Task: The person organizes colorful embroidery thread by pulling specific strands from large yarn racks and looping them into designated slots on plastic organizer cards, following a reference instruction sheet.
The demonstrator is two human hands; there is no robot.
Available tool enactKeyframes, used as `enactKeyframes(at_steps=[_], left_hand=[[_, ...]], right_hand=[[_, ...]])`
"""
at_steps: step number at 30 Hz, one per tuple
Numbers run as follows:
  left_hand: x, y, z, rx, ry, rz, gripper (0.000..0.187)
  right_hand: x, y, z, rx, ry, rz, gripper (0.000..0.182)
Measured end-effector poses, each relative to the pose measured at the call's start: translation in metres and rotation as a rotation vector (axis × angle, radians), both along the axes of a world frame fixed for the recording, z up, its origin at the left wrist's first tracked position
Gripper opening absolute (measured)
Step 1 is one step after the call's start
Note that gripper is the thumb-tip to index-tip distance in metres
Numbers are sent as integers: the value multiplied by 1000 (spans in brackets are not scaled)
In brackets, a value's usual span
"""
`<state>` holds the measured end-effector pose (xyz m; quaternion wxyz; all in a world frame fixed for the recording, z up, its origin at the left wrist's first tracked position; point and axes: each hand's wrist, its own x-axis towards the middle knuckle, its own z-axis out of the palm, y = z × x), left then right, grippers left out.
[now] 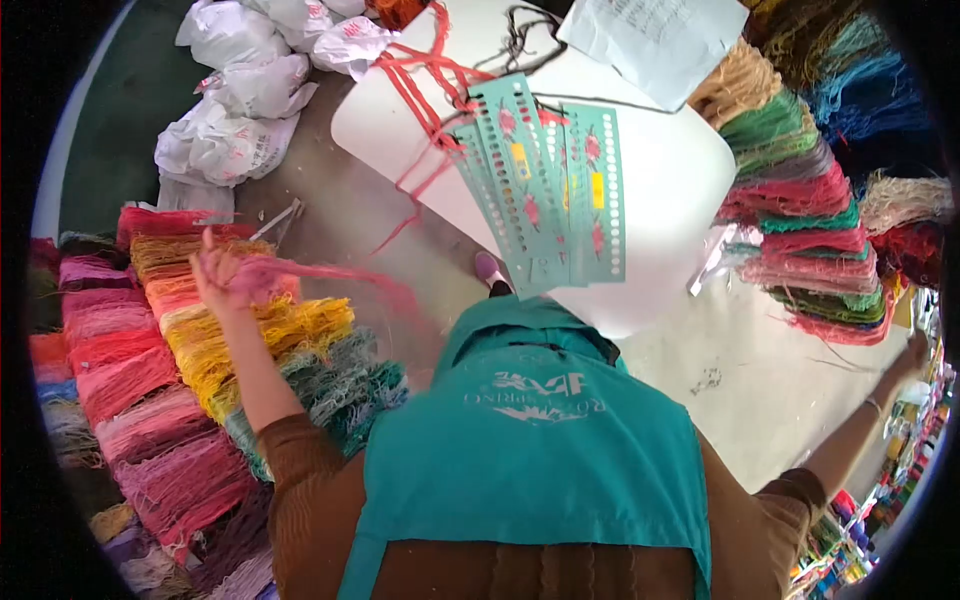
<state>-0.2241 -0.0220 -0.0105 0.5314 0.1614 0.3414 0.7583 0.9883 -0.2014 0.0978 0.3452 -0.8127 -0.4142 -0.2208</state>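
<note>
My left hand point(222, 272) is over the thread bundles on the left, one finger stretched out. It is closed on a hank of pink thread point(345, 278), whose loose strands trail to the right and look blurred. Under and beside the hand lie orange hanks point(185, 255) and yellow hanks point(265, 335). My right hand point(912, 355) reaches far out to the right edge, close to a rack with small coloured items point(915, 420). Its fingers are dark and blurred there, so their grip does not show.
A white table point(670, 200) carries punched green cards point(545, 200) with thread samples, red strands point(425, 95) and a paper sheet point(655, 40). White plastic bags point(235, 130) stand at the upper left. More hanging hanks point(800, 195) line the right side.
</note>
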Motion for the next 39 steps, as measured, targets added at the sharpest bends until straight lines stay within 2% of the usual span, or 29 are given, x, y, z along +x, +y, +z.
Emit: enactKeyframes(at_steps=[1, 2, 4, 5, 6, 7, 8, 10, 12, 15, 20, 24, 26, 28, 30, 32, 34, 37, 39], left_hand=[[29, 2, -5, -60, 28, 3, 34], [59, 0, -14, -129, 67, -60, 34], [99, -7, -52, -273, 181, -226, 32], [115, -13, -70, -352, 257, -330, 32], [158, -17, -63, -449, 265, -334, 31], [202, -21, -57, -545, 272, -334, 30], [221, -24, -72, -542, 225, -456, 29], [251, -30, -103, -519, 181, -653, 30], [281, -29, -112, -511, 264, -704, 30], [327, -25, -104, -539, 401, -635, 29], [368, -34, -82, -554, 452, -549, 23], [376, -36, -77, -416, 330, -509, 30], [373, -39, -73, -394, 284, -503, 36], [330, -42, -83, -549, 444, -719, 42], [305, -43, -79, -597, 483, -817, 45], [301, -47, -60, -544, 395, -788, 48], [294, -45, -45, -471, 430, -838, 54], [274, -44, -38, -500, 475, -862, 59], [259, -41, -33, -490, 491, -883, 61]], right_hand=[[-19, 27, -29, 78, 217, 388, 27], [-144, 68, -47, 61, 318, 496, 26], [-315, 105, -85, -274, 20, 476, 24], [-390, 113, -95, -366, 191, 606, 25], [-464, 120, -106, -461, 375, 709, 29], [-535, 126, -92, -595, 463, 761, 36], [-562, 128, -109, -511, 304, 1036, 46], [-604, 131, -129, -529, 139, 1200, 57], [-622, 135, -146, -569, 64, 1198, 65], [-630, 137, -159, -587, -5, 1171, 73], [-629, 135, -161, -560, -39, 1165, 75], [-619, 137, -165, -583, -42, 1136, 73], [-614, 136, -166, -595, -42, 1127, 70], [-609, 136, -165, -577, -53, 1135, 67], [-608, 135, -163, -564, -42, 1137, 63], [-606, 135, -160, -564, -69, 1150, 57], [-611, 138, -152, -566, -142, 1183, 49], [-613, 146, -144, -739, -212, 1237, 55], [-614, 153, -143, -820, -231, 1258, 51]])
